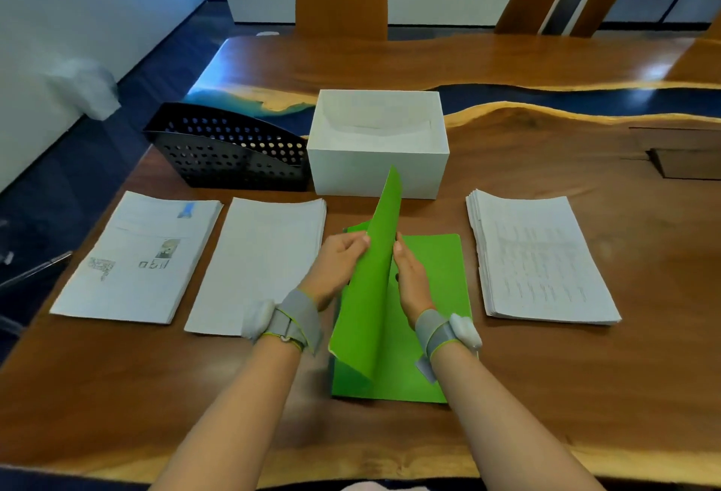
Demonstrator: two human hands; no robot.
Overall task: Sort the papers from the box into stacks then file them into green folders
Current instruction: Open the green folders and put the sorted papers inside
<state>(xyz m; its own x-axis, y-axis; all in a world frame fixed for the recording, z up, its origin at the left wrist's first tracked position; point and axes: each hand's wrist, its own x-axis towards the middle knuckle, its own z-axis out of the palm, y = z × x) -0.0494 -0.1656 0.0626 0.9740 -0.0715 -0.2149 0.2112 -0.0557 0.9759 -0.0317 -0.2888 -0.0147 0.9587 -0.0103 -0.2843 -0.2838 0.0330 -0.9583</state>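
Pinching one green folder (368,295) between left hand (338,262) and right hand (410,278), tilted up off the folder pile (441,268) between the paper stacks (261,264), in front of the box (378,174). Likely spreading it open so a stack slides in.

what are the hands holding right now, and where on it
The green folder: left hand and right hand grip its lifted front cover about midway up, one on each face.
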